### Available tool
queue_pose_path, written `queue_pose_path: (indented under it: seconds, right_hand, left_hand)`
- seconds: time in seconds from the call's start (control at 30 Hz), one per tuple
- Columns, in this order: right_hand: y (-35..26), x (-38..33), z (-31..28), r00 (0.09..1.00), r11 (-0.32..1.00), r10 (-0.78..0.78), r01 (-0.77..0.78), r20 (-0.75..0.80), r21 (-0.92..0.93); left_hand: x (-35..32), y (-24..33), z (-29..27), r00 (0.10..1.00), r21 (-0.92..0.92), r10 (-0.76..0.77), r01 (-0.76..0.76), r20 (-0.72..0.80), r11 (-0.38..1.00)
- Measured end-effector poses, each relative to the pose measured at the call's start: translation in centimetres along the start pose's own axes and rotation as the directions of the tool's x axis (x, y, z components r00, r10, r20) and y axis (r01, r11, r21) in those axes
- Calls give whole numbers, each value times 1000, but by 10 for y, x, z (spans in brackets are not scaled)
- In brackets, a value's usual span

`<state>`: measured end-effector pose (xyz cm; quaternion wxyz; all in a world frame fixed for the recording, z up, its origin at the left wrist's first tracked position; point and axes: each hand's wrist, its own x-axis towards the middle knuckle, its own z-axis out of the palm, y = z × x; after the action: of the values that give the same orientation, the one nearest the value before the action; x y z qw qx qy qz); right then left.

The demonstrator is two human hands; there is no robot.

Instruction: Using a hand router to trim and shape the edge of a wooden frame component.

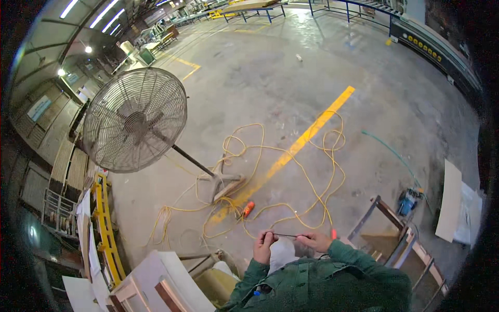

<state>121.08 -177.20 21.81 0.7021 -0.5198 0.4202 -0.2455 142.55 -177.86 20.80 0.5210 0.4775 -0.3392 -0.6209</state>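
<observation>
A thin dark strip, like a cord or slim rod (284, 235), stretches between my two hands in front of my body. My left hand (263, 248) pinches one end between thumb and fingers. The other end sits in the closed fingers of my right hand (316, 241). Its exact kind is too small to make out. Below it, a white patch (283, 252) shows in front of my green jacket (332, 285). Nearby on the concrete floor lie a yellow extension cord (303, 165) in loose loops and an orange cord connector (249, 209).
A large pedestal fan (136, 119) stands at the left, its base (221, 186) among the cord loops. White panels (156, 273) are at lower left. Wooden frames (387, 210), a blue power tool (408, 202) and a green hose (392, 151) lie right. A yellow line (312, 132) crosses the floor.
</observation>
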Motion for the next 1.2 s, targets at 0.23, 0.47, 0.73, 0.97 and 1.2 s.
queue_pose_path:
  seconds: [0.23,0.47,0.73,0.97,1.2]
  right_hand:
    - [0,82,-70,955,995,-4,-26,-297,-96]
    - [-45,86,-114,790,973,189,-68,-583,222]
    - [-17,99,-192,632,993,89,8,-769,122]
    - [74,18,-247,-11,940,327,112,-945,323]
    - [81,-156,-293,-682,739,597,263,-422,620]
  left_hand:
    - [159,-14,-8,956,159,-80,35,284,987]
    - [301,4,49,557,544,-437,-31,706,838]
    - [393,-8,192,269,625,-564,-323,780,710]
    - [403,-75,361,-58,490,-619,-555,783,672]
    - [383,-151,516,-357,426,-693,-588,626,688]
